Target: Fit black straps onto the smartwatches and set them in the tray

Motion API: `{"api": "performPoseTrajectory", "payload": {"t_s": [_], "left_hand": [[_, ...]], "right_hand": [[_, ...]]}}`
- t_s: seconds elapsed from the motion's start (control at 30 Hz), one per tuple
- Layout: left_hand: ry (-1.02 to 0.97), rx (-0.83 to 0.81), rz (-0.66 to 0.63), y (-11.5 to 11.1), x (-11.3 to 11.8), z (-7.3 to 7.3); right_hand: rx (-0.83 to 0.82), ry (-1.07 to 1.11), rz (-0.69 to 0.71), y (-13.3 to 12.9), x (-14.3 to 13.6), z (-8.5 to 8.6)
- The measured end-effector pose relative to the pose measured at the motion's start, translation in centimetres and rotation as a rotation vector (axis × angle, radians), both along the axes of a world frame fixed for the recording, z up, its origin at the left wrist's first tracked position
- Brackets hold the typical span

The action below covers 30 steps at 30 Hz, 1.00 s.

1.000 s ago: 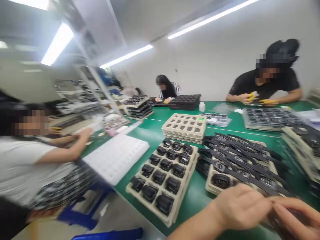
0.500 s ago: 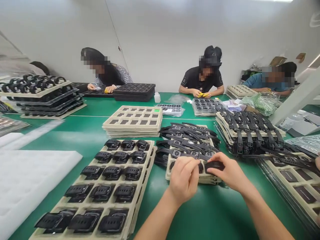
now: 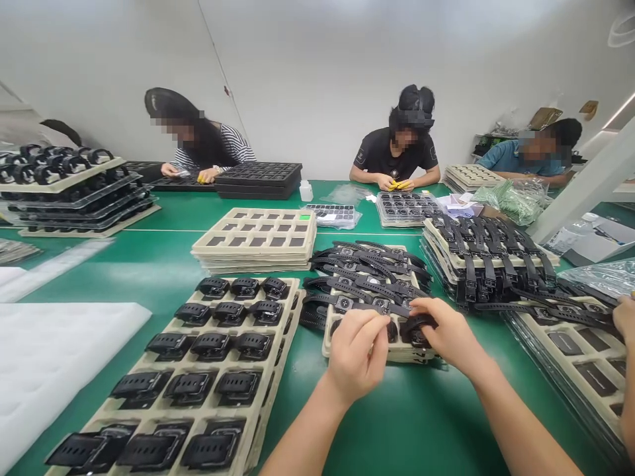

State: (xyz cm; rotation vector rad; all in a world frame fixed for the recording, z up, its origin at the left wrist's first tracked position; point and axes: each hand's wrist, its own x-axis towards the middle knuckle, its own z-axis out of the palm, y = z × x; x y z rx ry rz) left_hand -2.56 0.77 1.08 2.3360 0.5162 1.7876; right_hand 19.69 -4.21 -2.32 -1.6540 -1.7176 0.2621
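Note:
My right hand (image 3: 452, 336) is closed around a black smartwatch (image 3: 417, 328) with a curled strap. It holds the watch at the front right compartment of a cream tray (image 3: 397, 356); whether the watch rests in the compartment is hard to tell. Over the front middle of this tray, my left hand (image 3: 358, 354) has its fingers pinched together, and what they hold, if anything, is hidden. Behind both hands, several watches with black straps (image 3: 364, 289) lie stretched across the tray, some with round sensor backs facing up.
To the left stands a stacked tray (image 3: 294, 301) of watches with looped straps. Empty-looking cream trays (image 3: 253, 261) are behind it. More watch-laden trays (image 3: 483, 251) stand at right, beside another person's hand (image 3: 625, 317). White foam (image 3: 59, 370) lies far left. Several people sit across the green table.
My right hand has shifted its grip, and the watch strap now looks more curled and tilted. My left hand keeps its pinch. The view has turned slightly; the other person's hand at right shows more.

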Motion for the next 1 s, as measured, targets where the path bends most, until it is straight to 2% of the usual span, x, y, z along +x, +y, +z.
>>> {"api": "performPoseTrajectory", "payload": {"t_s": [0.13, 0.27, 0.33, 0.4, 0.5, 0.6, 0.7, 0.73, 0.83, 0.93, 1.0], "left_hand": [[-0.035, 0.014, 0.025, 0.4, -0.2, 0.0], [-0.047, -0.007, 0.049, 0.6, -0.5, 0.3], [-0.055, -0.012, 0.055, 0.7, -0.7, 0.5], [-0.078, -0.016, 0.064, 0.9, -1.0, 0.5], [-0.209, -0.104, 0.092, 1.3, -1.7, 0.4], [-0.434, -0.276, 0.094, 1.9, -2.3, 0.1], [-0.566, -0.405, 0.065, 2.4, -2.6, 0.2], [-0.577, -0.433, 0.062, 2.5, -2.6, 0.2], [-0.556, -0.475, 0.095, 2.8, -2.8, 0.3], [-0.479, -0.469, 0.142, 3.0, -3.0, 0.4], [-0.386, -0.435, 0.192, 3.0, -3.2, 0.7]], "right_hand": [[0.099, -0.086, -0.085, 0.2, -0.1, 0.0], [-0.037, -0.062, 0.119, -1.3, 0.1, 1.1], [-0.100, -0.021, 0.173, -2.2, 0.4, 1.4], [-0.090, 0.004, 0.129, -2.8, 0.9, 1.5], [0.012, 0.000, -0.026, -2.7, 1.1, 2.0], [0.042, -0.069, -0.089, -1.0, -0.4, 3.8], [-0.199, -0.315, 0.015, 2.4, -3.5, 6.4], [-0.337, -0.447, 0.061, 3.7, -4.7, 7.1], [-0.471, -0.553, 0.117, 7.3, -7.5, 8.1], [-0.498, -0.593, 0.149, 9.1, -8.8, 8.2], [-0.428, -0.605, 0.162, 9.0, -9.1, 8.5]]}}
